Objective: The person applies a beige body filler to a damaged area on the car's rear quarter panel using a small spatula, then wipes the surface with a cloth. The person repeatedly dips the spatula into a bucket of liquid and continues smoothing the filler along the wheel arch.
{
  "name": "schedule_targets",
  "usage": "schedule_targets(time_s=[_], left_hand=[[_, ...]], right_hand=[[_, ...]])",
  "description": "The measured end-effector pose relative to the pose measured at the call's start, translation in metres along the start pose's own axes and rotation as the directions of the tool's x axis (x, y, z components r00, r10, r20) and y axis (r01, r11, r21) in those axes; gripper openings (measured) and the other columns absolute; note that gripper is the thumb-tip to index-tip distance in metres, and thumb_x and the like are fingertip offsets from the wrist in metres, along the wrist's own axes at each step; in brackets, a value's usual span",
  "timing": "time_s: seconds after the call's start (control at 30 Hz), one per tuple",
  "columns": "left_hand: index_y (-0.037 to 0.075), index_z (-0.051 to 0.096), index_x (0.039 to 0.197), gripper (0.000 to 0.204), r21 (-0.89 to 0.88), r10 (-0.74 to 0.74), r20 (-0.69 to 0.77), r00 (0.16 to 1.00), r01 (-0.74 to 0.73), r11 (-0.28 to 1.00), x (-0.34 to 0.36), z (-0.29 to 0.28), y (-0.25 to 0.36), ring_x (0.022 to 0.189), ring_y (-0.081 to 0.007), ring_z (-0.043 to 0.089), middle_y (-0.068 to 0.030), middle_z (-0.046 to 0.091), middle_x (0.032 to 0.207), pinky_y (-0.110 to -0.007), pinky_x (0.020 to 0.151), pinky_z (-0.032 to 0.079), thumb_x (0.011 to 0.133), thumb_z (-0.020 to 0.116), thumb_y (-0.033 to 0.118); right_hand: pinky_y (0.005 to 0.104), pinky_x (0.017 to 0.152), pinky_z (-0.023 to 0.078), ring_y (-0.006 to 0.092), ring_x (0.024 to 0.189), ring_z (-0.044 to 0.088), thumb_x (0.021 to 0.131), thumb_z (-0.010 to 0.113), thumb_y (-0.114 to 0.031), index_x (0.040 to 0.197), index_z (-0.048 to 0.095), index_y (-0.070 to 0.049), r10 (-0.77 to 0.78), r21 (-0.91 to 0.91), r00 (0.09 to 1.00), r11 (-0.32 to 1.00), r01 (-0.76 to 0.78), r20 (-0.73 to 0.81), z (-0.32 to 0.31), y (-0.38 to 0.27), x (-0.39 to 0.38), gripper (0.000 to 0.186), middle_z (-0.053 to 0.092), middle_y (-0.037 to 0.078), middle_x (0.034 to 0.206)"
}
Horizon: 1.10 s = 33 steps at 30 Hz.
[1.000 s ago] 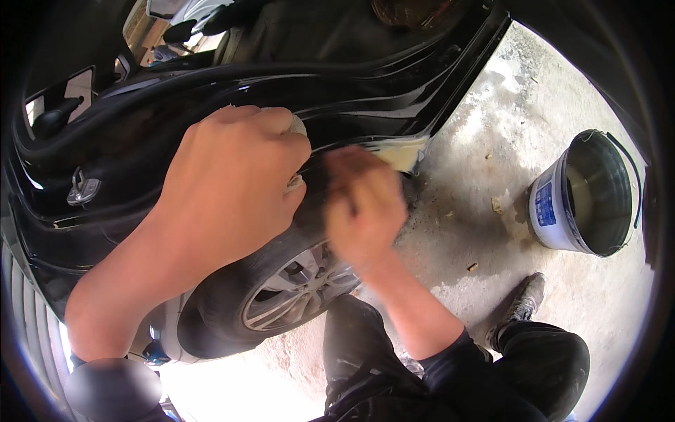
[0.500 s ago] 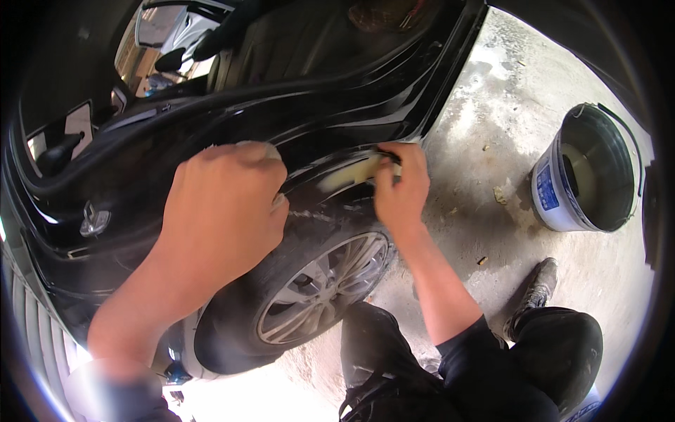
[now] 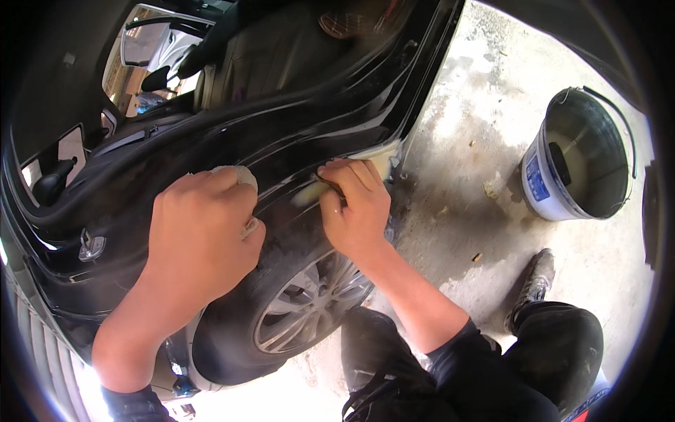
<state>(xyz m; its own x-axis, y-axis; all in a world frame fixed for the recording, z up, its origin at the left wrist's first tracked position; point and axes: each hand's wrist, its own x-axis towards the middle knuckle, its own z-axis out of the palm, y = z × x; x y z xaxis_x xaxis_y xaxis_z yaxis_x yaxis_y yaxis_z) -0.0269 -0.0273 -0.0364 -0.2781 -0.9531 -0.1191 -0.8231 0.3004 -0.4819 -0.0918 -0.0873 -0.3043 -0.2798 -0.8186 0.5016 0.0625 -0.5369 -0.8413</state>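
Note:
My left hand (image 3: 200, 235) is closed around a pale crumpled piece (image 3: 245, 177), perhaps cloth or sponge, over the black car body (image 3: 274, 158); whether it touches the paint I cannot tell. My right hand (image 3: 355, 207) is closed on a thin dark pad (image 3: 330, 184), mostly hidden by its fingers, against a pale yellow filler-like patch (image 3: 385, 156) on the panel above the rear-looking wheel arch. Below both hands is an alloy wheel (image 3: 309, 306) with a dark tyre.
A bucket (image 3: 540, 183) with cloudy liquid and a dark object inside stands on stained concrete floor (image 3: 464, 225) at the right. A metal latch loop (image 3: 91, 246) sticks out of the body at left. My legs and a shoe (image 3: 538, 281) are at bottom right.
My right hand went right along the pale patch by half a second ago and has since moved back left. My left hand stays closed; the whole view has shifted slightly.

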Motion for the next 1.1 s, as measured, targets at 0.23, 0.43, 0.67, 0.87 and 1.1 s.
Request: schedule_targets(time_s=[0.23, 0.43, 0.67, 0.87, 1.1], left_hand=[[0.0, 0.069, 0.077, 0.011, -0.01, -0.043, 0.009, 0.999, 0.043, 0.999, 0.003, -0.001, 0.0, 0.087, -0.0371, 0.072, -0.0116, 0.073, 0.096, -0.047, 0.079, 0.059, 0.074, 0.078, 0.005], [0.0, 0.069, 0.077, 0.011, 0.014, -0.04, -0.005, 0.999, 0.04, 0.999, 0.0, 0.0, 0.001, 0.086, -0.0371, 0.072, -0.0115, 0.072, 0.095, -0.047, 0.078, 0.059, 0.074, 0.078, 0.005], [0.0, 0.068, 0.077, 0.012, 0.039, -0.002, -0.018, 1.0, 0.003, 0.999, 0.001, -0.001, 0.001, 0.086, -0.0371, 0.072, -0.0113, 0.072, 0.094, -0.047, 0.078, 0.059, 0.074, 0.078, 0.005], [0.0, 0.068, 0.077, 0.012, 0.045, 0.051, -0.041, 0.998, -0.05, 0.998, 0.002, -0.003, 0.001, 0.085, -0.0371, 0.071, -0.0112, 0.071, 0.094, -0.047, 0.077, 0.059, 0.073, 0.078, 0.005], [0.0, 0.068, 0.077, 0.012, 0.106, 0.093, -0.069, 0.993, -0.086, 0.991, 0.0, 0.001, 0.0, 0.084, -0.0371, 0.071, -0.011, 0.071, 0.093, -0.047, 0.077, 0.058, 0.073, 0.078, 0.005]], right_hand=[[0.0433, 0.087, 0.058, 0.0382, 0.096, 0.071, 0.086, 0.066, -0.001, 0.097, 0.078, -0.004, 0.135, -0.155, 0.991, 0.979, -0.136, -0.018, -0.004, -0.004, 0.012, 0.017, 0.075, 0.015, 0.099], [0.045, 0.085, 0.059, 0.0373, 0.096, 0.072, 0.087, 0.07, -0.002, 0.103, 0.08, -0.007, 0.041, -0.123, 0.999, 0.992, -0.037, 0.031, -0.005, 0.016, 0.003, 0.02, 0.075, 0.013, 0.1], [0.0454, 0.089, 0.056, 0.0363, 0.103, 0.068, 0.092, 0.064, -0.001, 0.104, 0.075, -0.003, 0.143, -0.043, 0.986, 0.989, -0.139, 0.087, -0.018, 0.077, -0.011, 0.016, 0.072, 0.012, 0.102], [0.0482, 0.096, 0.053, 0.0391, 0.107, 0.064, 0.091, 0.061, 0.001, 0.104, 0.072, -0.003, 0.144, -0.039, 0.987, 0.989, -0.141, 0.068, -0.015, 0.053, -0.004, 0.018, 0.071, 0.014, 0.107], [0.0464, 0.091, 0.054, 0.0381, 0.102, 0.065, 0.084, 0.06, 0.001, 0.1, 0.073, -0.004, -0.1, 0.05, 0.985, 0.994, 0.094, 0.14, 0.006, -0.021, 0.016, 0.021, 0.072, 0.015, 0.102]])
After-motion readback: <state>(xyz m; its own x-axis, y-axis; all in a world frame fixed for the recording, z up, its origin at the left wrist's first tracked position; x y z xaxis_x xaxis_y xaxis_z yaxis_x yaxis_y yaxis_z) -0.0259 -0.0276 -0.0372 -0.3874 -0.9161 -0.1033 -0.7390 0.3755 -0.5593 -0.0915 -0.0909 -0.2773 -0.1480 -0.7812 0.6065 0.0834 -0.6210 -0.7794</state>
